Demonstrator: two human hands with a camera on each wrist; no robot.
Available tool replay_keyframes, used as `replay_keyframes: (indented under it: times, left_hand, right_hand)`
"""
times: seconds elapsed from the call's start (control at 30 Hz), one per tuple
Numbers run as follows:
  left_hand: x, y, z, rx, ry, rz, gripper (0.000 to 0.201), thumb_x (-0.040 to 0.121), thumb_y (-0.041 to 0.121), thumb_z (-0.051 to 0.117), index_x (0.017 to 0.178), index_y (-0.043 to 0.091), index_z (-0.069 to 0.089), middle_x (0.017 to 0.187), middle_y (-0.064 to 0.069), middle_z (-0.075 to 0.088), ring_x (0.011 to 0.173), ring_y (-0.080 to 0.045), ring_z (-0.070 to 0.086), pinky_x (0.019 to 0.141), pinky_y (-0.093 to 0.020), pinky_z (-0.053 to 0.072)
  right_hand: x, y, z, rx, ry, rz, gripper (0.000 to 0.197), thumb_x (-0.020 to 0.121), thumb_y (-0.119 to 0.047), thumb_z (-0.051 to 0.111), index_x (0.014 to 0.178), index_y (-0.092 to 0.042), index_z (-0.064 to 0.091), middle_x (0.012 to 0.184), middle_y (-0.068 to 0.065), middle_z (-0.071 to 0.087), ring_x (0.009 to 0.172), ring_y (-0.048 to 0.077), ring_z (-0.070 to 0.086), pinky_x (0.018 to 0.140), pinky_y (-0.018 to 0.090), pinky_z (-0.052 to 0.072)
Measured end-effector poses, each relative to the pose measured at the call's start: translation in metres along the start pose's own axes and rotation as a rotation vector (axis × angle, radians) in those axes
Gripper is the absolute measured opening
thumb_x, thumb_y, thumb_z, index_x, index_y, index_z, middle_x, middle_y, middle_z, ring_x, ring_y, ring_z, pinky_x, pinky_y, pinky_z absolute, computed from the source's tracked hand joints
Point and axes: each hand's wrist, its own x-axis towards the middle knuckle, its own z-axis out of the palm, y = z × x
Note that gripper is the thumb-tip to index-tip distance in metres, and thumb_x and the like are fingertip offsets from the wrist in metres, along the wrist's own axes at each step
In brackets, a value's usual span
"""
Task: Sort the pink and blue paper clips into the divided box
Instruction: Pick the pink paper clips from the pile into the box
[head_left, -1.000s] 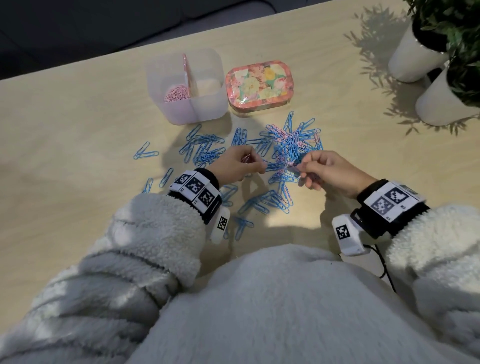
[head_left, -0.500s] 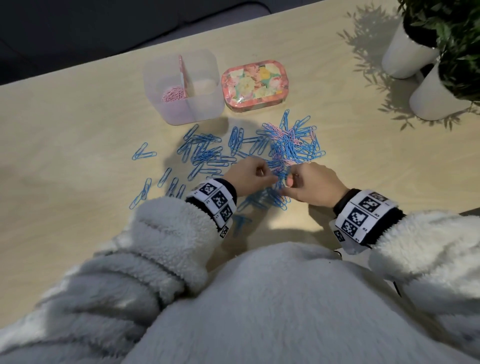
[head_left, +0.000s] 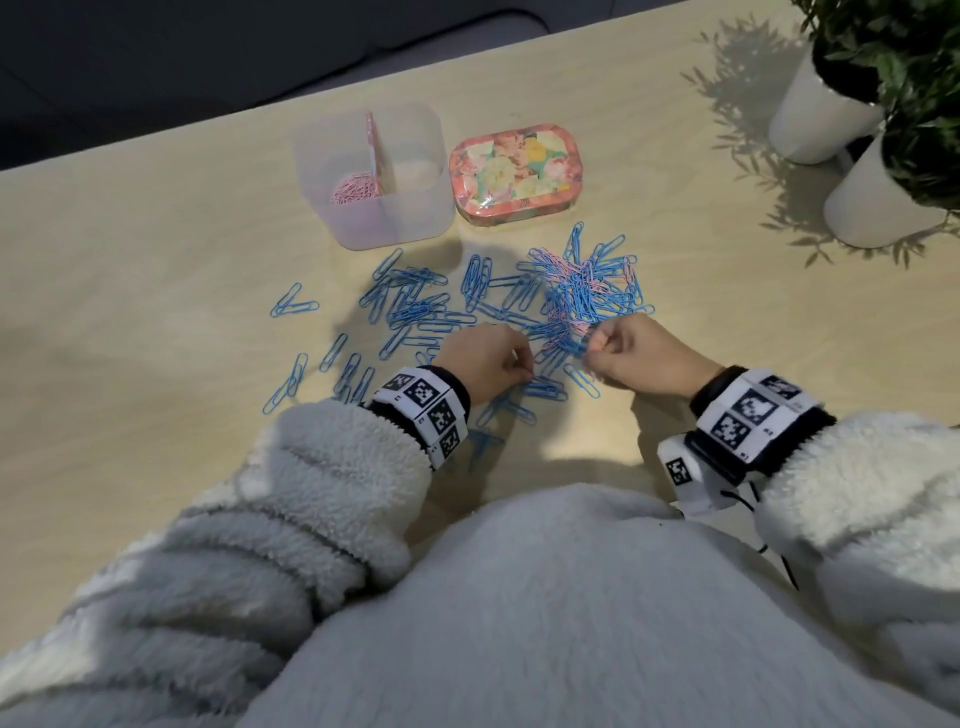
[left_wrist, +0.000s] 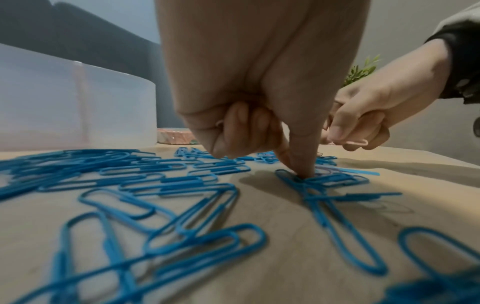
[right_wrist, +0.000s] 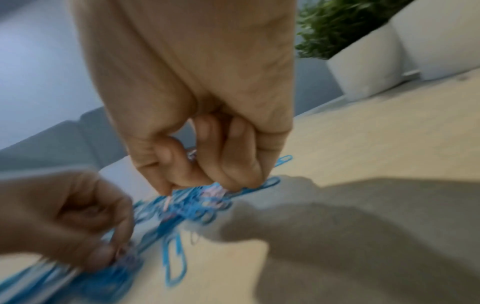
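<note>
Left hand (left_wrist: 259, 86) fingertip pressing blue clips (left_wrist: 324, 181) | right hand (left_wrist: 374, 111) pinching pink clip (left_wrist: 355, 142)

The left hand (left_wrist: 259, 92) presses one fingertip (left_wrist: 305, 170) onto blue paper clips (left_wrist: 166, 185) at centre; at 3 o'clock the right hand (left_wrist: 376, 109) pinches a pink paper clip (left_wrist: 355, 142).
</note>
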Motion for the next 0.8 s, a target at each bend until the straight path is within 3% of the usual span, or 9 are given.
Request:
replay_keyframes:
  times: [0.03,0.1,0.23,0.37,0.47,0.53,0.6,0.7,0.8]
  left_hand:
    - [-0.001,-0.001,0.0,-0.005,0.002,0.002,0.007,0.083,0.027,0.061,0.088,0.025,0.066,0.079,0.007,0.06,0.091,-0.02,0.061,0.073,-0.03,0.045]
    - [-0.003,-0.001,0.001,-0.009,0.019,0.015,0.009,0.083,0.029,0.06,0.09,0.026,0.065,0.07,0.011,0.054,0.09,-0.02,0.061,0.068,-0.026,0.039]
    - [0.0,0.008,0.007,0.03,0.074,0.025,0.024,0.08,0.048,0.061,0.089,0.027,0.064,0.088,0.006,0.068,0.092,-0.018,0.061,0.068,-0.025,0.036]
    - [0.007,0.014,0.01,0.084,0.101,0.02,0.023,0.08,0.048,0.062,0.087,0.026,0.064,0.094,0.003,0.069,0.096,-0.02,0.061,0.069,-0.027,0.037]
    - [0.009,0.013,0.011,0.054,0.057,-0.009,0.022,0.081,0.044,0.062,0.085,0.022,0.063,0.089,0.003,0.065,0.089,-0.02,0.059,0.07,-0.029,0.039]
    - [0.008,0.01,0.009,-0.094,-0.002,-0.03,0.02,0.084,0.036,0.06,0.085,0.016,0.062,0.08,0.004,0.058,0.082,-0.019,0.055,0.069,-0.027,0.038]
    - [0.008,0.007,0.003,-0.295,-0.043,-0.045,0.019,0.087,0.028,0.055,0.082,0.011,0.059,0.07,0.004,0.052,0.069,-0.017,0.051,0.065,-0.026,0.036]
    - [0.008,0.005,-0.008,-0.522,-0.047,-0.114,0.025,0.091,0.02,0.046,0.067,0.014,0.046,0.061,0.003,0.04,0.055,-0.011,0.037,0.053,-0.026,0.028]
    - [0.009,-0.001,-0.017,-0.792,-0.069,-0.211,0.029,0.09,0.013,0.046,0.061,0.017,0.044,0.058,0.001,0.04,0.043,-0.008,0.031,0.043,-0.019,0.024]
  right_hand:
    - [-0.001,0.001,-0.007,0.062,0.007,0.003,0.031,0.082,-0.002,0.061,0.055,-0.014,0.052,0.053,0.007,0.054,0.036,0.001,0.044,0.044,0.016,0.038]
    - [-0.001,0.006,-0.02,0.005,0.042,0.031,0.029,0.078,-0.007,0.067,0.053,-0.015,0.055,0.053,0.007,0.058,0.043,0.01,0.05,0.05,0.021,0.041]
    - [-0.011,0.007,-0.023,-0.497,0.155,0.081,0.014,0.072,-0.025,0.067,0.063,-0.018,0.058,0.063,-0.004,0.061,0.066,0.021,0.055,0.063,0.027,0.038]
    - [-0.015,0.0,-0.007,-0.561,0.214,0.042,0.012,0.075,-0.028,0.062,0.069,-0.019,0.057,0.074,0.0,0.061,0.079,0.028,0.059,0.064,0.027,0.035]
    - [-0.021,0.003,-0.005,-0.611,0.272,0.085,0.019,0.076,-0.035,0.068,0.079,-0.018,0.059,0.084,0.006,0.064,0.088,0.03,0.062,0.067,0.029,0.035]
    - [-0.024,0.01,-0.003,-0.599,0.258,0.101,0.02,0.077,-0.035,0.068,0.077,-0.019,0.057,0.084,0.006,0.065,0.088,0.031,0.062,0.066,0.029,0.035]
    - [-0.024,0.019,-0.002,-0.493,0.213,0.111,0.021,0.079,-0.033,0.067,0.069,-0.02,0.055,0.072,-0.001,0.061,0.08,0.029,0.061,0.065,0.027,0.035]
    - [-0.021,0.025,-0.003,-0.402,0.166,0.098,0.028,0.082,-0.026,0.065,0.06,-0.021,0.049,0.058,-0.01,0.052,0.068,0.023,0.054,0.064,0.027,0.035]
    - [-0.017,0.022,-0.007,-0.247,0.098,0.035,0.03,0.083,-0.015,0.062,0.059,-0.02,0.045,0.057,0.0,0.054,0.058,0.022,0.049,0.06,0.027,0.037]
